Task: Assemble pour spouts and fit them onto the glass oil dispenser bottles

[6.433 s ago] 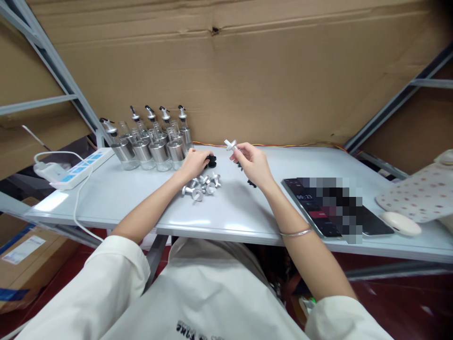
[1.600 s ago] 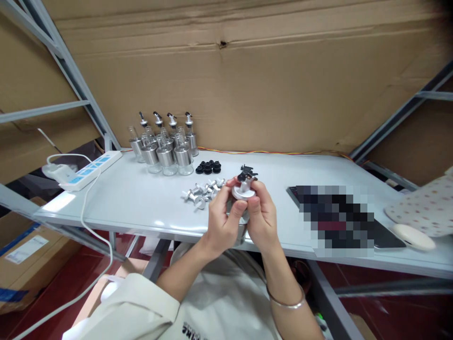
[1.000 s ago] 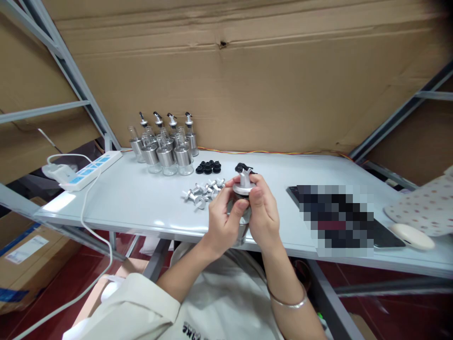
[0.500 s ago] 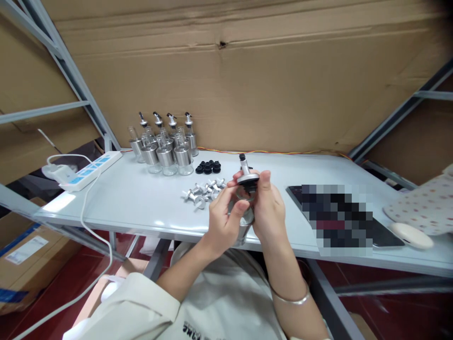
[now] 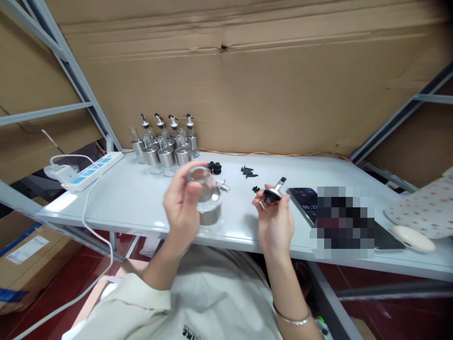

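Note:
My left hand (image 5: 181, 205) is closed round the neck of a clear glass bottle (image 5: 209, 216) with a steel band, its open mouth facing me. In the fingers of my right hand (image 5: 276, 229) is a pour spout (image 5: 273, 195), with a silver collar and a black ribbed plug. Bottle and spout are apart. Behind my left hand lie black rubber stoppers (image 5: 215, 168) and silver spout pieces (image 5: 222, 185), both partly hidden. Thin black pieces (image 5: 249, 172) and tiny black parts (image 5: 255, 189) lie beyond my right hand.
Several similar bottles (image 5: 166, 158) stand at the back left, some with pour spouts fitted. A power strip (image 5: 94, 171) lies at the left edge. To the right are a phone (image 5: 300, 200), partly blurred out, and a white oval object (image 5: 413, 237). Cardboard (image 5: 265, 94) walls the back.
The pour spout has come away from the bottle. My left hand has moved left with the bottle, my right hand to the right with the spout. Small black parts behind have come into view.

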Available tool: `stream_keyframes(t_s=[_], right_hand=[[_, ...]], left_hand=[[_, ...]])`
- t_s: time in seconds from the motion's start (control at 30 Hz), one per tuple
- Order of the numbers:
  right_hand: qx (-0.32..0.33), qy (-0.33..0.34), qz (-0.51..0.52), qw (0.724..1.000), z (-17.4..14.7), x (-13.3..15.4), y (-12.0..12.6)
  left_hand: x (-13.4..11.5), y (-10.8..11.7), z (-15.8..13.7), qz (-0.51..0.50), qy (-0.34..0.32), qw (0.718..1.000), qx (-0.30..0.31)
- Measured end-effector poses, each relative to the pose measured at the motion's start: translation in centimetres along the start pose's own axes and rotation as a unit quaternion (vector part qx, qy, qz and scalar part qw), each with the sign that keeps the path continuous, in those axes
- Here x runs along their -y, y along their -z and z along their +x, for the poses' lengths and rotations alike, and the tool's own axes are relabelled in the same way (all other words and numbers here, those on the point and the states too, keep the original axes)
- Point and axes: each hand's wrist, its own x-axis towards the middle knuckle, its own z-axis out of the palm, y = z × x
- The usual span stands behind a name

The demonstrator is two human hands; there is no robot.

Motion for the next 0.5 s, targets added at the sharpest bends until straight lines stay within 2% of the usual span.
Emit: stream_keyframes(t_s=[0.1,0.27,0.37,0.5], right_hand=[[-0.025,-0.034,-0.007,0.999,-0.3,-1.0,0.5],[-0.024,-0.058,-0.006,0.998,-0.6,-1.5,0.5],[-0.004,-0.071,-0.021,0.997,-0.6,-1.5,0.5],[0.025,-0.083,-0.036,0.996,-0.6,-1.7,0.6]], left_hand=[[0.2,3.2,3.9,0.061,-0.041,0.994,-0.075],[3.8,10.8,10.8,0.151,-0.108,0.956,-0.227],[6.2,14.8,14.4,0.196,-0.077,0.932,-0.296],[8.6,18.5,17.7,0.221,-0.013,0.919,-0.325]])
